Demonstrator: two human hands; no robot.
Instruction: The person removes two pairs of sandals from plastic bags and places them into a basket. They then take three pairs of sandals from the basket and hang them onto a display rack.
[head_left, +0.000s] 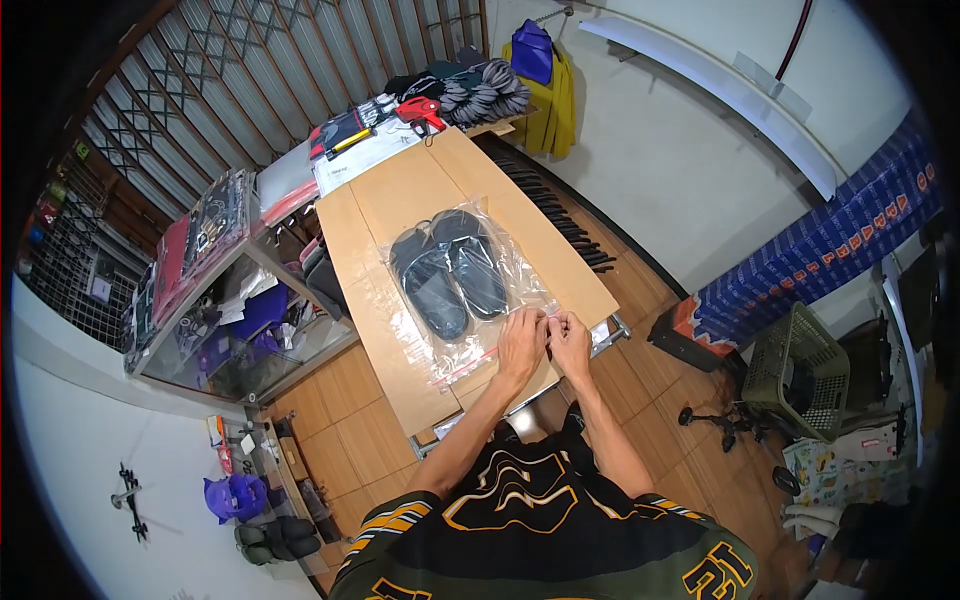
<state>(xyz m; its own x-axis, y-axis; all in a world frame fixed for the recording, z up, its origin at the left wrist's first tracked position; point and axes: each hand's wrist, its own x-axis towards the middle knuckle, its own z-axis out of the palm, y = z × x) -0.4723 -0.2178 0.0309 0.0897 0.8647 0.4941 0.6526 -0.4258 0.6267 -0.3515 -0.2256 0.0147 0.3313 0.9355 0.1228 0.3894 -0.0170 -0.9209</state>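
Left hand [522, 342] and right hand [571, 338] side by side, both pinching plastic bag [440, 345] at its zip edge; 2 slippers [452, 275] beyond; light, slippery film, probably best gripped at seal.

A red tape dispenser [421, 112] sits at twelve o'clock on the worktop [400, 195], a green basket [797, 372] at three o'clock on the floor.
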